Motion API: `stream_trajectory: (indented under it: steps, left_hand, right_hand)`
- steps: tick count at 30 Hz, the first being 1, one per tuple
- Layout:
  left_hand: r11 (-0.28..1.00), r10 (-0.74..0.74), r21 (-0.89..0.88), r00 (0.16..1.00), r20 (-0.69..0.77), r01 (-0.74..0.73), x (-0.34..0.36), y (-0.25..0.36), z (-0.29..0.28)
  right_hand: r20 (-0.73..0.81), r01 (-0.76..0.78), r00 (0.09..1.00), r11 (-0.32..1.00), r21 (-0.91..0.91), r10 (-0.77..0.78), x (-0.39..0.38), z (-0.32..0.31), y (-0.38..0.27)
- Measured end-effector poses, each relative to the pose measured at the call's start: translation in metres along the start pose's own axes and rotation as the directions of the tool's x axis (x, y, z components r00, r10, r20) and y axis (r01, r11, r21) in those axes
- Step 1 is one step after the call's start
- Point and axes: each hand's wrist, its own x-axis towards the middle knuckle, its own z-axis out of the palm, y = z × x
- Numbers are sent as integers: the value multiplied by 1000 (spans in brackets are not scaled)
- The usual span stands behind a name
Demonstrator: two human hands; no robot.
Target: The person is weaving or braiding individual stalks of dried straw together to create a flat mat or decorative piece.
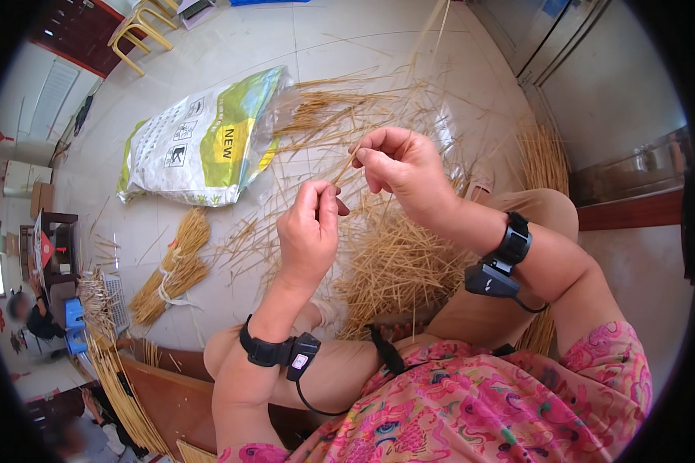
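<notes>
My left hand (310,224) and my right hand (400,166) are raised close together over the floor, each closed in a pinch. Between their fingertips runs a thin straw stalk (346,167), slanting up from the left hand to the right. Its ends are hard to make out against the straw behind. Below the hands, a loose heap of short cut straw (398,266) lies between my legs. Longer straw stalks (324,108) stick out of the mouth of a white and green plastic sack (181,150) lying on its side beyond my left hand.
Left of my knee lies a tied straw bundle (174,266). Another upright straw bunch (544,158) leans by the cabinet (625,100) at right. A wooden board (170,393) and long stalks (120,386) are at lower left. Other people sit at far left. A stool (139,31) stands at the back.
</notes>
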Motion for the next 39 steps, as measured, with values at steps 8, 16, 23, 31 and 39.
stream_trajectory:
  steps: [8,16,23,31,39]
  left_hand:
    - [1000,1,10,1000,20,-1,0,1,-3]
    - [999,19,25,999,29,-20,-1,1,-1]
    - [1000,-18,-9,996,90,19,0,2,-3]
    - [999,29,23,999,-21,-29,3,-3,0]
    - [994,-103,-28,995,6,103,9,-4,-10]
  right_hand:
    - [-26,-28,999,1000,-6,28,0,2,0]
    - [-19,13,1000,995,-94,-15,0,2,5]
    - [20,74,997,989,-131,-72,1,0,11]
    - [166,314,949,781,-540,-267,-8,6,16]
    - [512,429,853,693,-579,-101,-18,3,19]
